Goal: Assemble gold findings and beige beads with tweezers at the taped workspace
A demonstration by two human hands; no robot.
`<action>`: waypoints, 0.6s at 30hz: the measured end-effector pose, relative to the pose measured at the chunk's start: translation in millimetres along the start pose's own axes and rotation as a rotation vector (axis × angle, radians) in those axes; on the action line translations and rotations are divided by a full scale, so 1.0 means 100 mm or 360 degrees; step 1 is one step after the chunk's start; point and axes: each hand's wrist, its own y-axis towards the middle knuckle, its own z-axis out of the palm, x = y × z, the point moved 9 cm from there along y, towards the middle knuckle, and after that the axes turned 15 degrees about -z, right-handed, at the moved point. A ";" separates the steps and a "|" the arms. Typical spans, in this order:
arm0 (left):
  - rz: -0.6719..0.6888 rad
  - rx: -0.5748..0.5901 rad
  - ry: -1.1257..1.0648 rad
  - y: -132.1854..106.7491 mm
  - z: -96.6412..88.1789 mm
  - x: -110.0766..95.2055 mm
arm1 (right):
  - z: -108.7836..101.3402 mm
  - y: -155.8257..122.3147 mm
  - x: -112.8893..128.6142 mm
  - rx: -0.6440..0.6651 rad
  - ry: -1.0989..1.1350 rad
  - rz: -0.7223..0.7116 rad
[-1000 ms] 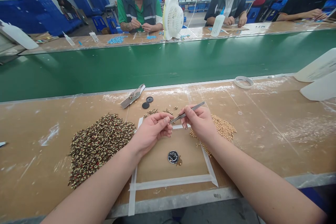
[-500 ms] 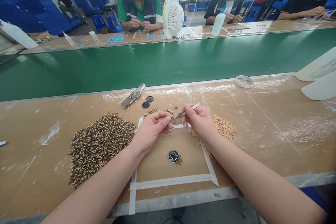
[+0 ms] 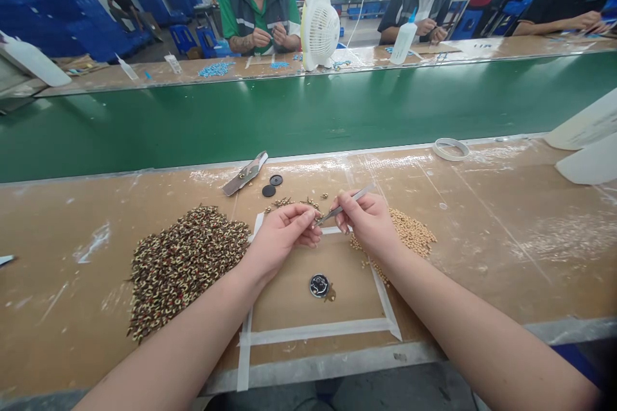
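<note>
My right hand (image 3: 365, 218) is closed round metal tweezers (image 3: 335, 211), whose tips reach to the fingertips of my left hand (image 3: 292, 227). The left fingers are pinched together; whatever they hold is too small to make out. Below both hands, a small round dish of dark, shiny liquid (image 3: 319, 286) sits inside a rectangle of white tape (image 3: 318, 332). To the left lies a big heap of small dark-and-cream parts with red spots (image 3: 190, 263). A pile of tiny tan beads (image 3: 409, 234) spreads beside and partly behind my right hand. Several small gold-coloured pieces (image 3: 284, 203) lie beyond my hands.
Two black round lids (image 3: 268, 191) and a camouflage-patterned strip (image 3: 245, 173) lie farther back. A roll of tape (image 3: 450, 149) and white bottles (image 3: 590, 157) are on the right. Past the green conveyor belt (image 3: 289, 112), people work at another bench beside a white fan (image 3: 320, 29).
My hands and the tweezers stay almost in place, with the whole view shifted slightly. Across the belt, the person in green has raised and parted their hands a little.
</note>
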 end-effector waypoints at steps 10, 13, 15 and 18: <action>0.0028 -0.0071 -0.0055 0.04 -0.09 -0.01 | 0.19 -0.05 0.19 0.0411 0.0022 -0.0107; 0.0063 -0.0074 -0.0041 0.03 -0.09 -0.03 | 0.43 -0.17 0.30 0.0870 -0.0079 -0.0250; 0.0092 -0.0077 -0.0010 0.03 -0.10 -0.04 | 0.56 -0.26 0.32 0.1115 -0.0157 -0.0320; 0.0135 -0.0090 0.0030 0.02 -0.10 -0.06 | 0.64 -0.35 0.27 0.1294 -0.0248 -0.0326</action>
